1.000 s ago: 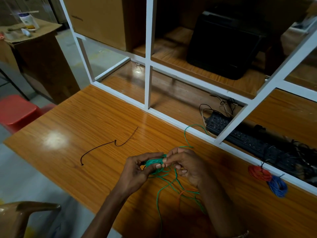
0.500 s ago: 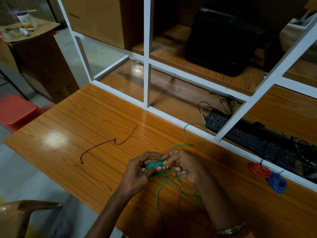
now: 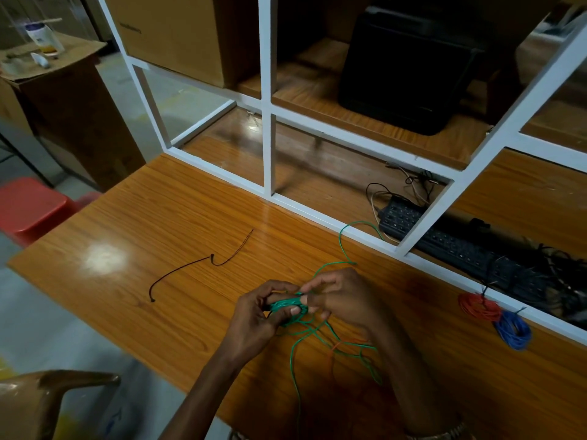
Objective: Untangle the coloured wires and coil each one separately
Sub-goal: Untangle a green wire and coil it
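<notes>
My left hand [image 3: 254, 315] grips a small coil of green wire [image 3: 286, 304] just above the wooden table [image 3: 127, 236]. My right hand [image 3: 343, 296] pinches the same green wire at the coil's right side. Loose green strands trail down toward me and one end arcs up to the white frame. A thin orange wire [image 3: 335, 346] crosses the green strands below my right hand. A red coil [image 3: 478, 308] and a blue coil [image 3: 513, 330] lie side by side at the right. One short black wire [image 3: 197, 265] lies alone to the left.
A white metal shelf frame [image 3: 270, 154] borders the table's far side. Behind it lie a black power strip [image 3: 444, 242] with cables and a black box [image 3: 409, 68]. A red stool [image 3: 28, 204] and a chair back [image 3: 47, 398] stand at the left.
Both hands have stayed on the green coil, shifting slightly. The loose green end at the top has been drawn a little closer to the hands.
</notes>
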Action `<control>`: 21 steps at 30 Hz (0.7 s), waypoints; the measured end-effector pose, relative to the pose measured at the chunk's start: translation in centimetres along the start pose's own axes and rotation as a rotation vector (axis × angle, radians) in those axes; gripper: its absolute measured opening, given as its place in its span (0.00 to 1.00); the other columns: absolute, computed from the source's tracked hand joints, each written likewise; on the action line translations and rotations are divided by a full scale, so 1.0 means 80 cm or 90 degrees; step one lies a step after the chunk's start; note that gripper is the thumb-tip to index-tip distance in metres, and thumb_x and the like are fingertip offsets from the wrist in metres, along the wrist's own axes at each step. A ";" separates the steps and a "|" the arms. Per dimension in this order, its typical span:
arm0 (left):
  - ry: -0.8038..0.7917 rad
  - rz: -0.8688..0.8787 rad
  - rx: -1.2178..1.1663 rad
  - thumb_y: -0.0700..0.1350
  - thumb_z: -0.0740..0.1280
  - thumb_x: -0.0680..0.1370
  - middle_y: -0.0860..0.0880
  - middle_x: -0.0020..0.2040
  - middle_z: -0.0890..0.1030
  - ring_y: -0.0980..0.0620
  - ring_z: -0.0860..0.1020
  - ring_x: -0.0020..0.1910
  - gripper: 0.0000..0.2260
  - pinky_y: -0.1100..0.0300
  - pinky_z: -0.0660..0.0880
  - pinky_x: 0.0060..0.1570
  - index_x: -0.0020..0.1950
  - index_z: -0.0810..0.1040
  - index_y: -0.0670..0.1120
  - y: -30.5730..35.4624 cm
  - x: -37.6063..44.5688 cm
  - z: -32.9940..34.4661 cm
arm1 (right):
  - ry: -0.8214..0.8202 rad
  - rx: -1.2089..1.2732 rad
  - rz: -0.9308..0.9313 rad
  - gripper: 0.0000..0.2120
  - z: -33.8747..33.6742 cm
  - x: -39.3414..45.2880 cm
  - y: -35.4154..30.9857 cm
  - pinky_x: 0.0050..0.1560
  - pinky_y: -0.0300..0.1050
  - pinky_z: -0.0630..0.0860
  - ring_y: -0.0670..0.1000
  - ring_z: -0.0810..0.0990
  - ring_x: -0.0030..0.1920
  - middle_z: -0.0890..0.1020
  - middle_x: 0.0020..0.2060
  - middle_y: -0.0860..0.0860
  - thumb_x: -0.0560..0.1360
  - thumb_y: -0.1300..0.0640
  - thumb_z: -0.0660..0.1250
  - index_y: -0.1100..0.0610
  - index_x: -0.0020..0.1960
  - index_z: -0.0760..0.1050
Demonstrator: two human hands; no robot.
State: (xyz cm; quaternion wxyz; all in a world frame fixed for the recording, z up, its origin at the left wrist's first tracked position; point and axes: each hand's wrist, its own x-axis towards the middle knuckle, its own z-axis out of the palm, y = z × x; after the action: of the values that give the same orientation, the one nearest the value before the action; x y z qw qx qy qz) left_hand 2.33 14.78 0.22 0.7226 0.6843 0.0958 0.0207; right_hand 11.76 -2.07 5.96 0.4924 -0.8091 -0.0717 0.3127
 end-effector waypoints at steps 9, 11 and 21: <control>0.005 0.005 -0.036 0.32 0.75 0.76 0.40 0.47 0.88 0.45 0.87 0.47 0.13 0.58 0.82 0.45 0.56 0.76 0.39 0.025 0.007 -0.004 | -0.029 -0.130 -0.182 0.06 -0.028 0.010 -0.024 0.35 0.40 0.71 0.43 0.75 0.33 0.84 0.32 0.50 0.67 0.55 0.82 0.51 0.43 0.87; 0.001 0.014 -0.029 0.32 0.75 0.76 0.40 0.48 0.88 0.44 0.87 0.48 0.13 0.56 0.82 0.46 0.56 0.76 0.40 0.030 0.007 -0.006 | -0.068 -0.131 -0.184 0.06 -0.034 0.010 -0.033 0.35 0.40 0.70 0.45 0.74 0.34 0.84 0.34 0.54 0.68 0.56 0.82 0.53 0.43 0.88; -0.024 0.012 -0.017 0.35 0.76 0.76 0.41 0.47 0.88 0.45 0.87 0.48 0.13 0.56 0.81 0.45 0.56 0.76 0.38 0.035 -0.008 0.004 | -0.205 -0.087 -0.102 0.07 -0.052 0.012 -0.031 0.34 0.37 0.75 0.46 0.79 0.33 0.84 0.35 0.52 0.72 0.62 0.79 0.62 0.49 0.86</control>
State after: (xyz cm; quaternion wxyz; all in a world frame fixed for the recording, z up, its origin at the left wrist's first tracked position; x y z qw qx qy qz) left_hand 2.07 14.53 3.04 0.7332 0.6756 0.0754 0.0163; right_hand 15.37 -3.53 8.94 0.4418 -0.7719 -0.2350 0.3921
